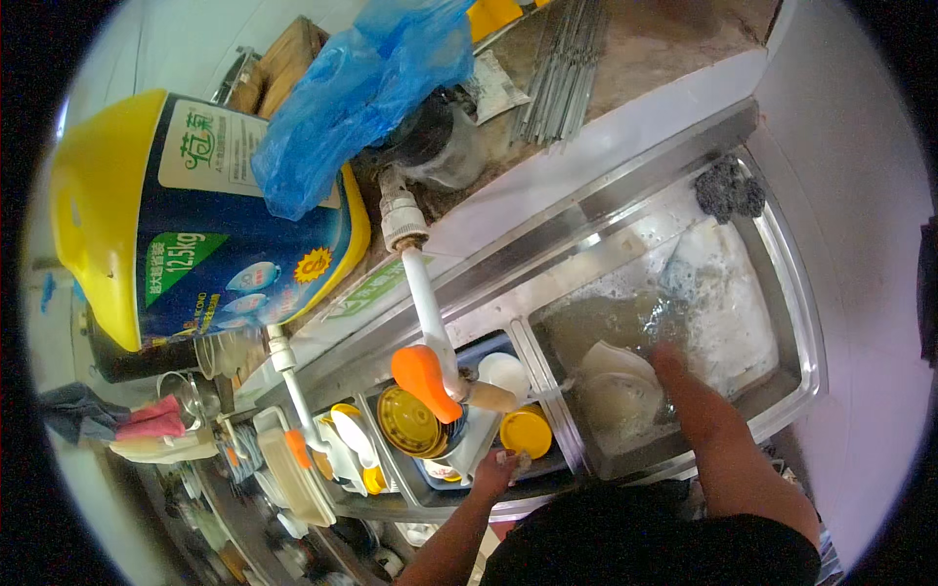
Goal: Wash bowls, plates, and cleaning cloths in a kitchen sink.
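My right hand (668, 364) dips into the murky, foamy water of the steel sink basin (800, 308); its fingers are hidden below the surface. Just left of it, pale bowls or plates (619, 381) lie partly under water. My left hand (495, 475) is over the front of the neighbouring basin, near a yellow round bowl (526, 432). Something small and whitish, perhaps foam or a scrap, shows at its fingertips; whether it is gripped is unclear. That basin also contains a white bowl (504, 375) and a stack of dark-yellow bowls (412, 417).
A white tap (429, 300) with an orange handle (425, 381) juts over the basins. Behind stand a large yellow-and-blue detergent jug (220, 242) and a blue plastic bag (366, 102). Metal skewers (560, 73) lie on the ledge. Dark scouring pads (727, 190) sit at the sink's far corner.
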`<state>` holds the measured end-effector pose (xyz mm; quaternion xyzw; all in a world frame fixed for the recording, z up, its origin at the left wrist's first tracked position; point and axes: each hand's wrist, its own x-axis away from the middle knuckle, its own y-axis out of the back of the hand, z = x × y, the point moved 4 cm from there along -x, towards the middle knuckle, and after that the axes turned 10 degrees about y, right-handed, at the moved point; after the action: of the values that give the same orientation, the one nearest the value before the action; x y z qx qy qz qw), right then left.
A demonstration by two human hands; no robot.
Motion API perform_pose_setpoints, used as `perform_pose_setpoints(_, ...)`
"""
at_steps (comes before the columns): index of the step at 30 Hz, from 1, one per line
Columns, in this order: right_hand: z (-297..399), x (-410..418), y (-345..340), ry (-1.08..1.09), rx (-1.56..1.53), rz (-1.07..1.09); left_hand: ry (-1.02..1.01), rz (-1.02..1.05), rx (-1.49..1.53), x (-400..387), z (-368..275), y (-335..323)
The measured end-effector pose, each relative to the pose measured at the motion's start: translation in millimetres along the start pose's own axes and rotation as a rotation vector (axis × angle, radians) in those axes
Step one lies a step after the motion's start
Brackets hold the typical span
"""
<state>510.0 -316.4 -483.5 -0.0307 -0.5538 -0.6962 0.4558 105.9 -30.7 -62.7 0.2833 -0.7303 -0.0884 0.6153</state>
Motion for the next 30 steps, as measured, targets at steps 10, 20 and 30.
perform_pose_setpoints(10,75,33,43,0.316,0.320,-0.055,0.062,-0.005,-0.079,25,-19,14)
perform_pose_setpoints(20,253,90,209,1.020,0.696,-0.466,0.142,-0.028,-0.062,18,29,3)
perform_pose_setpoints(30,184,40,162,0.900,0.770,-0.170,0.103,-0.063,-0.105,35,2,13)
